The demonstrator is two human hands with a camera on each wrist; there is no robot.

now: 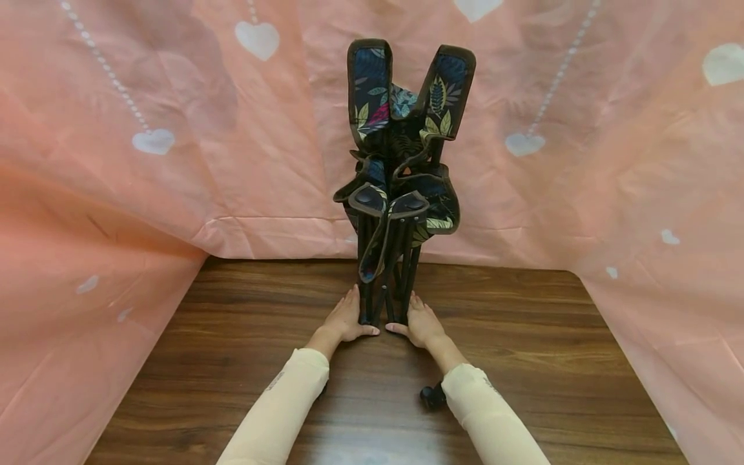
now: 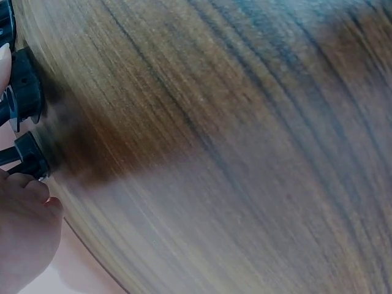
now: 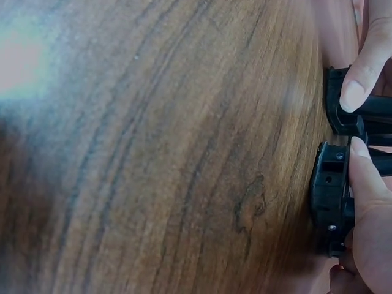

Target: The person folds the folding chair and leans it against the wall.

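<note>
A pink cloth (image 1: 116,213) printed with white hearts hangs on the left, across the back and down the right, walling in a dark wooden table (image 1: 232,361).

The left hand (image 1: 347,320) lies on the table at the left side of a folded chair's (image 1: 401,174) base. Its fingers point away from the person, flat along the legs, and its thumb reaches inward across the front. In the left wrist view its fingers (image 2: 24,239) sit just beside two black plastic feet (image 2: 27,98) that stand on the wood; whether they curl around a leg cannot be told there. From the head view the hand looks flat and relaxed, pressing the legs rather than clasping them.

The chair stands upright at the middle of the table, toward its far edge. Its black legs are gathered into a tight bundle. Dark fabric with a leaf print bunches above them, and two padded ends rise in a V at the top.

The right hand (image 1: 422,323) mirrors the left at the right side of the base. In the right wrist view its thumb and fingers (image 3: 367,67) close around a black leg just above the feet (image 3: 331,196), gripping it.

Both arms wear cream sleeves (image 1: 488,413).
</note>
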